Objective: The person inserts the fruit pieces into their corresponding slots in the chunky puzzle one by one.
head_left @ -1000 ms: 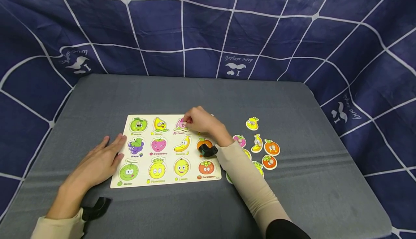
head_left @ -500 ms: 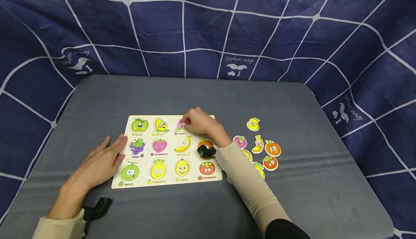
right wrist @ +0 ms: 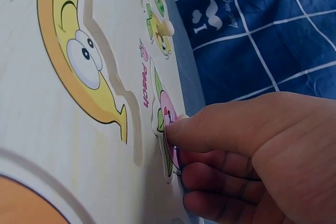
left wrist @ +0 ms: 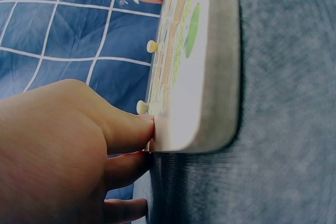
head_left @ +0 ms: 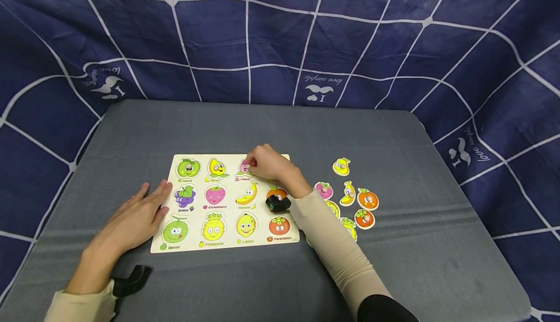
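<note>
My right hand (head_left: 268, 161) pinches the knob of the pink peach puzzle piece (right wrist: 166, 106) at its slot in the top row of the fruit puzzle board (head_left: 227, 224). In the right wrist view the piece lies over the slot above the "Peach" label, its outline close to the slot's edge. My left hand (head_left: 137, 212) lies with straight fingers at the board's left edge, thumb and fingertips touching it. Knobbed apple (head_left: 188, 168) and mango (head_left: 216, 168) pieces sit in their slots left of the peach. The banana slot (right wrist: 89, 61) shows its printed picture.
Several knobbed pieces lie right of the board: a yellow pear (head_left: 341, 166), a strawberry (head_left: 323, 190), a banana (head_left: 347, 194), an orange (head_left: 368, 199) and a persimmon (head_left: 364, 219). My right sleeve (head_left: 332, 244) partly covers others. A blue gridded cloth (head_left: 280, 35) hangs behind the grey table (head_left: 420, 273).
Both hands keep almost the same positions, the right one still pinching the peach piece's knob. The whole view shifts very slightly.
</note>
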A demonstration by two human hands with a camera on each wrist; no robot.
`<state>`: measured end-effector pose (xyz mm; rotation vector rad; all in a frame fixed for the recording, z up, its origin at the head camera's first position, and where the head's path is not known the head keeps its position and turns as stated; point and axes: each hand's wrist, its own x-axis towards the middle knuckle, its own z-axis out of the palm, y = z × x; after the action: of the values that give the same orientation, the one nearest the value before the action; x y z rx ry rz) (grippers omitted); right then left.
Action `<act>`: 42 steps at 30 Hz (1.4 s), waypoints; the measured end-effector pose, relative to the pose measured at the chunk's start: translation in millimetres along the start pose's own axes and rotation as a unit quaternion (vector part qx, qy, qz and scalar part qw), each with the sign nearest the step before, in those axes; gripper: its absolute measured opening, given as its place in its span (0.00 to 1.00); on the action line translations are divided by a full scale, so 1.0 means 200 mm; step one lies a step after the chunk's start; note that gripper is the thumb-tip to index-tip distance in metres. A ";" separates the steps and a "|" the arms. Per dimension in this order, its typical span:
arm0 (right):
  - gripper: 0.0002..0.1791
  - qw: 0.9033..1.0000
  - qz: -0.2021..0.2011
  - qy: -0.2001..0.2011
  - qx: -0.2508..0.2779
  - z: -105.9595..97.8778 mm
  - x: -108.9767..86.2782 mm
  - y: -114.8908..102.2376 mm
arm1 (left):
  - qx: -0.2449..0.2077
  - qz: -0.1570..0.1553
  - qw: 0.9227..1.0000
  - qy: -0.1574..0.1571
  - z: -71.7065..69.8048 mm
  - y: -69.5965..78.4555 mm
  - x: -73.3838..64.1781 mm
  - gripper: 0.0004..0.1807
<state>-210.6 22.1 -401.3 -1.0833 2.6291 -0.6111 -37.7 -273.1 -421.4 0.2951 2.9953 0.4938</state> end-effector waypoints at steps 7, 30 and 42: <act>0.04 1.000 -0.005 0.005 0.002 0.00 -0.01 0.00 | -0.009 -0.004 1.000 -0.006 -0.01 0.01 0.00 0.32; 0.10 0.999 -0.028 0.016 0.029 -0.06 -0.09 0.06 | -0.006 -0.004 1.000 -0.011 0.00 0.01 0.00 0.32; 0.04 0.997 -0.015 0.062 0.040 -0.11 -0.16 0.13 | -0.007 -0.004 1.000 -0.013 0.00 0.01 0.01 0.32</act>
<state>-212.6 67.6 -392.1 -1.0954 2.6712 -0.8078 -39.3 -271.6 -421.4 0.2850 2.9648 0.5068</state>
